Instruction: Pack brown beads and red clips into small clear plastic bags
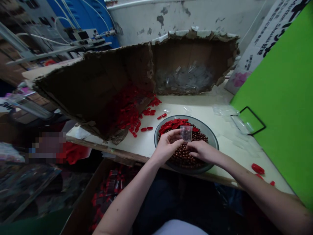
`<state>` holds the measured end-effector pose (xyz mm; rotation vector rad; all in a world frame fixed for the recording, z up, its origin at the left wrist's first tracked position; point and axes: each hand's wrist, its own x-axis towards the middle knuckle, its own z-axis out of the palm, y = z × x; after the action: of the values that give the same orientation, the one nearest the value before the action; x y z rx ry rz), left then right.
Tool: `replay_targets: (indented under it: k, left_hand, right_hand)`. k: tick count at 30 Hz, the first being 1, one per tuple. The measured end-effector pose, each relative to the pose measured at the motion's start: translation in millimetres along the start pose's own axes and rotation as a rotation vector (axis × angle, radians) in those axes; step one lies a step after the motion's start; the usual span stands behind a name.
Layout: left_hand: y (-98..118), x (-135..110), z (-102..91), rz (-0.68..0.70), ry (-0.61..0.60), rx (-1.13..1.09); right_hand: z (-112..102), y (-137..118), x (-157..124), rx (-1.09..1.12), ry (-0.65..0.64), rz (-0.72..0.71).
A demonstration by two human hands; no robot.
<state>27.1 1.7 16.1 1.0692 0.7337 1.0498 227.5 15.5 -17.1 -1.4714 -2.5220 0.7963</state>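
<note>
1. White table: running left to right, carrying everything in reach.
2. Torn cardboard box: standing on the far left and far middle of the table, open toward the near side. Left section is holding a heap of red pieces, some spilling onto the table; right section is holding a heap of clear pieces.
3. Green board: standing on the right, black wire loop sticking out at its left edge. Loose clear plastic is lying just left of it.
4. Lower box: sitting near left, below table level, holding many red-and-dark items.
5. Grey bowl: sitting at the table's near edge, holding brown beads, with red parts lying on top at the far left side.
6. Left hand: gripping the clear case between thumb and fingers.
7. Right hand: fingers bending down at the beads, just right of the case. Can't tell if it's pinching any.
8. Clear case: being held upright over the bowl. Beads are showing through; can't tell if any are inside.
9. Brown beads: filling most of the bowl.
</note>
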Motion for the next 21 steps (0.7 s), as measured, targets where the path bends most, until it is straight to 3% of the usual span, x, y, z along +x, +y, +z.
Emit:
replay_targets:
  k: [5,9,13,16,21]
  left_hand:
    - [0,0,-5.0,0.014,0.018,0.026]
    - [-5,0,-8.7,-0.009,0.017,0.080]
    - [-11,-2,-6.7,-0.037,-0.001,0.109]
    - [-15,-3,-2.8,-0.035,-0.034,0.113]
    - [-18,-3,0.7,-0.019,-0.052,0.140]
  right_hand:
    - [-6,-1,-2,0.178,0.026,0.007]
    - [-33,0,-9,0.407,0.180,0.080]
    - [-59,-18,-15,0.605,0.381,0.105]
    - [-68,-35,-14,0.516,0.440,0.014]
    - [-69,-45,-10,0.196,0.405,-0.137]
